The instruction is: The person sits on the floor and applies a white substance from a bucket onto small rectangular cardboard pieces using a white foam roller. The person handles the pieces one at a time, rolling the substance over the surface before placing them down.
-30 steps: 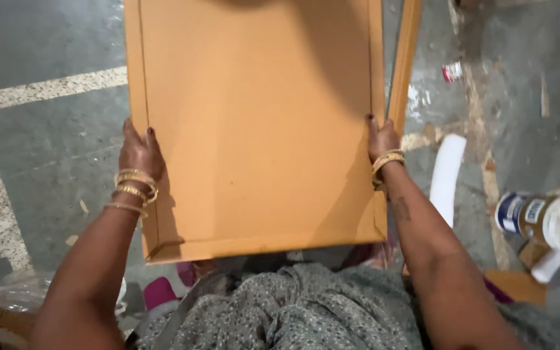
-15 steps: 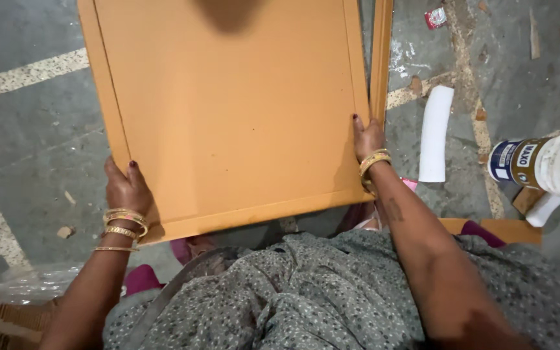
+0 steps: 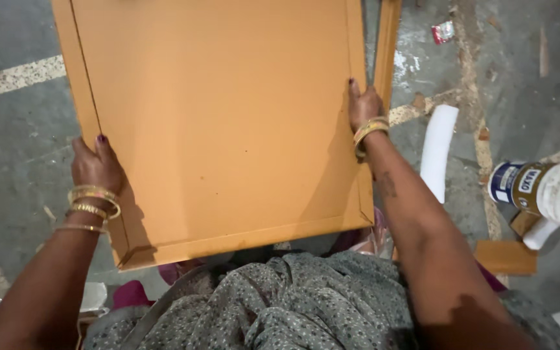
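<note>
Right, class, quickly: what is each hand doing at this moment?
Left hand: closed on the left edge of the orange panel.
Right hand: closed on the panel's right edge.

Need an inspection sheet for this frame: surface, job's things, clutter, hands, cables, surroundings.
Surface: grey concrete floor with pale painted lines, stained and dusty.
Job's things: large flat orange-brown wooden panel with a raised border, held over the lap; narrow matching wooden strip beside its right edge.
Clutter: white foam cylinder; white plastic jar with blue label lying on its side; small wooden block; crumpled wrapper.
Hands: left hand grips the panel's left edge; right hand grips its right edge; gold bangles on both wrists.
Cables: nothing seen.
Surroundings: grey patterned fabric over the person's lap; no other people seen.
</note>
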